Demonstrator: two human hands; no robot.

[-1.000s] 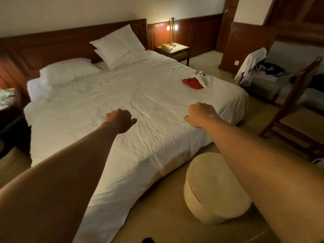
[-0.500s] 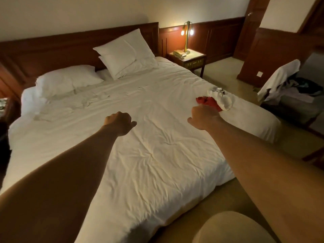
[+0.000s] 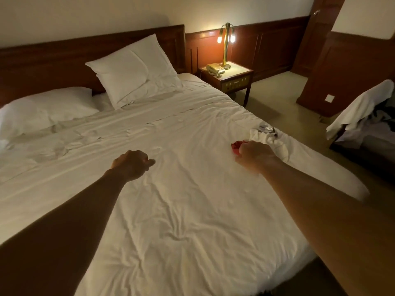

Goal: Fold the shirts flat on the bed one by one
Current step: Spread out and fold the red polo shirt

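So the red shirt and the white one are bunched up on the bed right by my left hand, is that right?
Wrong hand. The head view shows the red shirt and the white one bunched up on the bed by your right hand; your left hand is well away from them.

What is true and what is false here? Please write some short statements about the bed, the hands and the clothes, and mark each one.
1. The lamp beside the bed is lit. True.
2. The red garment lies against the pillows. False: it lies near the bed's right edge, at the right hand, far from the pillows.
3. The left hand holds a shirt. False: it is curled above the bed and holds nothing.
4. A telephone sits on the nightstand. True.
5. A crumpled white garment lies next to the red garment. True.
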